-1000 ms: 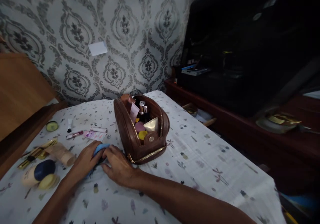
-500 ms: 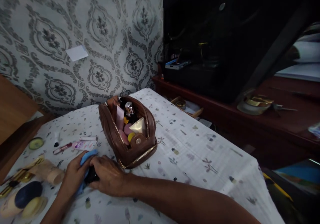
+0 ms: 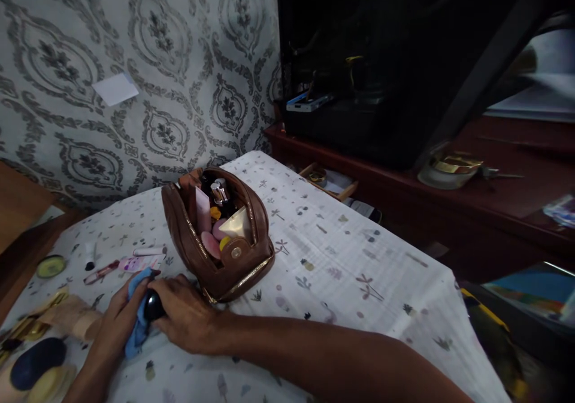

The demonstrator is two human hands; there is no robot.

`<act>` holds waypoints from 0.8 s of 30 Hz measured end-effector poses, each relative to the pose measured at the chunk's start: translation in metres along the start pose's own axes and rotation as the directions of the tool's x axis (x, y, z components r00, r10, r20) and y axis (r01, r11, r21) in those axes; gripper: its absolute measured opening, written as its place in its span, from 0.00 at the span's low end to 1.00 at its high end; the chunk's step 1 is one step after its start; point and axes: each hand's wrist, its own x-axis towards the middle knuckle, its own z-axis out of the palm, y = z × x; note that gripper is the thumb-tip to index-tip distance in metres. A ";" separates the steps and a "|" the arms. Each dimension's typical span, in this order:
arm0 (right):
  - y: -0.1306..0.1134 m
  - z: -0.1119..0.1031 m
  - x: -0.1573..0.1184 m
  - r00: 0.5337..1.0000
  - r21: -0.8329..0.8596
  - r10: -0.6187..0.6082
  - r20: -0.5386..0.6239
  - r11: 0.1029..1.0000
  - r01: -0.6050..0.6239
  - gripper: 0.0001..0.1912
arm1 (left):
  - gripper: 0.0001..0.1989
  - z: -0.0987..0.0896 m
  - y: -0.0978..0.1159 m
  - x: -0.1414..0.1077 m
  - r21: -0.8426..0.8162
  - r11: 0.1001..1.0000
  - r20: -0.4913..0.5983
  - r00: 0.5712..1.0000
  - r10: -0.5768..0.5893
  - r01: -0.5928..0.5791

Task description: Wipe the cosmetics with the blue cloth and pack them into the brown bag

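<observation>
My left hand [image 3: 117, 308] is closed on a blue cloth [image 3: 137, 325], which hangs down below its fingers. Between both hands sits a small glossy black rounded item [image 3: 154, 305], pressed against the cloth; its exact kind does not show. My right hand [image 3: 186, 313] grips this black item from the right. Just behind the hands stands a brown toiletry bag [image 3: 186, 235], unzipped and wide open. Inside it are a pink tube [image 3: 203, 209], a silver-capped bottle [image 3: 220, 191], a cream-gold tube [image 3: 238, 225] and several pink and yellow round pieces.
On the patterned white cloth [image 3: 341, 271], a pink sachet [image 3: 137, 263], a lip-gloss tube [image 3: 101, 272], a small white tube [image 3: 90, 255] and a round green-lidded jar [image 3: 51, 266] lie at left. Several cosmetics, including a dark-blue oval item [image 3: 38, 363], sit at lower left.
The view has shifted slightly right and down. The black item has turned between my hands, so more of its shiny surface shows, and the blue cloth hangs more visibly.
</observation>
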 end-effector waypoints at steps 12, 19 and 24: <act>0.003 0.005 0.004 0.999 -0.034 0.013 0.042 0.999 -0.012 0.24 | 0.29 0.008 -0.014 0.005 -0.148 0.989 0.011 1.000 -0.005 0.007; 0.016 0.018 0.008 0.999 0.093 -0.019 -0.035 0.995 0.022 0.20 | 0.30 0.013 -0.007 0.003 -0.132 0.989 -0.046 0.997 0.067 -0.072; 0.017 0.018 0.008 0.997 0.107 -0.008 -0.076 0.994 0.016 0.18 | 0.28 0.018 -0.010 -0.004 -0.078 0.980 -0.022 0.983 0.184 -0.185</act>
